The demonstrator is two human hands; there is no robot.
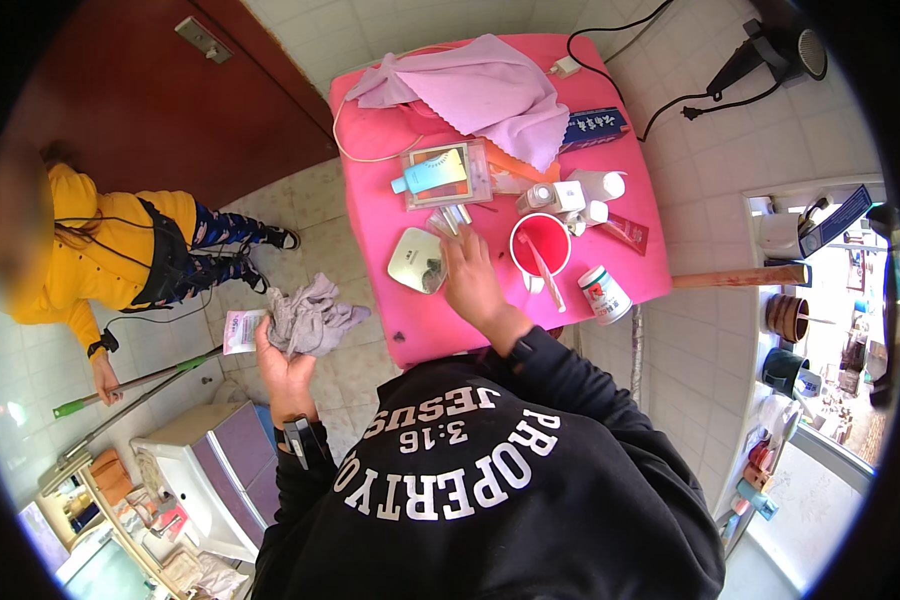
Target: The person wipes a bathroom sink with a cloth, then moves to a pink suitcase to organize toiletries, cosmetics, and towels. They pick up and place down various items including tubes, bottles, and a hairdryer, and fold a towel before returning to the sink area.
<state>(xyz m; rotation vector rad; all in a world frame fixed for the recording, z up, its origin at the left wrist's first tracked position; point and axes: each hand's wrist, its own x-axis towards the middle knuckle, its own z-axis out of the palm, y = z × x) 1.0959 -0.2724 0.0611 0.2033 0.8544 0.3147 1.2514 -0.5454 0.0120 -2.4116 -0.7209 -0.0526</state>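
Note:
My left hand (pixel 289 375) holds a crumpled grey cloth (pixel 311 319) and a small pink-and-white packet (pixel 241 331) beside the pink-covered table (pixel 375 300). Over the table, my right hand (pixel 474 281) has its fingertips at a small clear and silvery item (pixel 450 219); whether it grips this is unclear. A rounded pale box (pixel 414 260) lies beside that hand. Right of it stand a red-lined mug (pixel 525 255) with a pink toothbrush (pixel 544 270) and a white-and-green container (pixel 605 295). A light blue and yellow tube (pixel 431 174) rests on a clear case (pixel 480 169).
A lilac cloth (pixel 487 90), a blue box (pixel 596 127), white bottles (pixel 570 196) and a red tube (pixel 625 232) occupy the table. At left, a person in yellow (pixel 112 240) holds a green-ended pole (pixel 146 381). A hair dryer (pixel 757 64) hangs on the right wall.

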